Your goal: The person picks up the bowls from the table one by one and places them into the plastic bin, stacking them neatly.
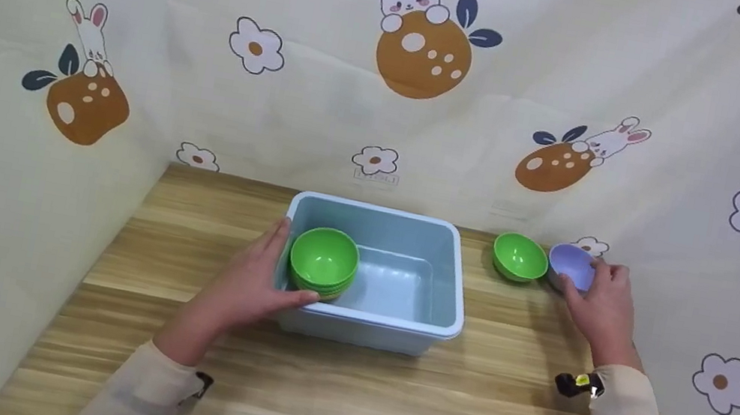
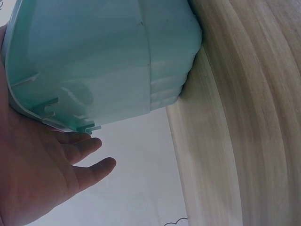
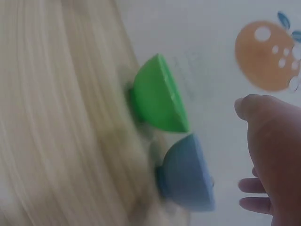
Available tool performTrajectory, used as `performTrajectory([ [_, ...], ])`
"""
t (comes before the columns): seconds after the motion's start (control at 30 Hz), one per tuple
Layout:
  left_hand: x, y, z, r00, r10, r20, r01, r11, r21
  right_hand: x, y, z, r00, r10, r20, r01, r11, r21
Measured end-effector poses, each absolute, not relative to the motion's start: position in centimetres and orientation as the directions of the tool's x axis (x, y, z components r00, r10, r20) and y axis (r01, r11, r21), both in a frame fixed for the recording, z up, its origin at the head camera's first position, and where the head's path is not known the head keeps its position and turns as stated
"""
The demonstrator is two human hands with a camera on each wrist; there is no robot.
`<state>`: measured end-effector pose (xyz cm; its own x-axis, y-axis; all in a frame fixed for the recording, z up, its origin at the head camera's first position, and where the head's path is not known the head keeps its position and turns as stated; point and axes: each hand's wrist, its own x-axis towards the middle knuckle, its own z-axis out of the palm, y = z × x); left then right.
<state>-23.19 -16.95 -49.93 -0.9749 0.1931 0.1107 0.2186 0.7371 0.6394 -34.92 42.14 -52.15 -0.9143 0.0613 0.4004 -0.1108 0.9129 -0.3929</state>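
A light blue plastic basin (image 1: 388, 321) stands on the wooden table. In its left end sits a stack of green bowls (image 1: 324, 259). My left hand (image 1: 251, 278) rests against the basin's front left corner, the thumb along the front rim and the fingers by the left side. In the left wrist view those fingers (image 2: 94, 174) look straight and spread beside the rim. At the back right a purple bowl (image 1: 569, 264) stands next to a green bowl (image 1: 518, 258). My right hand (image 1: 602, 309) hovers at the purple bowl's right side, thumb and fingers apart; the right wrist view shows a gap from the bowl.
A pale cloth with printed rabbits, oranges and flowers (image 1: 303, 112) hangs behind the table and along both sides. The two loose bowls stand close to the back cloth, right of the basin. Wooden tabletop (image 1: 379, 414) stretches in front of the basin.
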Motion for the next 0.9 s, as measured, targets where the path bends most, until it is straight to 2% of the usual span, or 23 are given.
performTrajectory([
  [0.17,-23.3,-16.9,-50.0,-0.973,0.197,0.119,0.227,0.735,0.639,-36.7,44.3,-53.8,-0.933,0.111,0.343,-0.048,0.904,-0.425],
  [0.43,-23.2,-16.9,-49.9,-0.976,0.191,0.105,0.213,0.734,0.645,-38.8,45.8,-54.7,-0.985,0.143,0.095,0.068,0.835,-0.546],
  [0.9,-23.2,-16.9,-49.8,-0.978,0.191,0.087,0.202,0.746,0.635,-39.9,45.7,-54.3,-0.989,0.112,-0.095,0.146,0.815,-0.561],
])
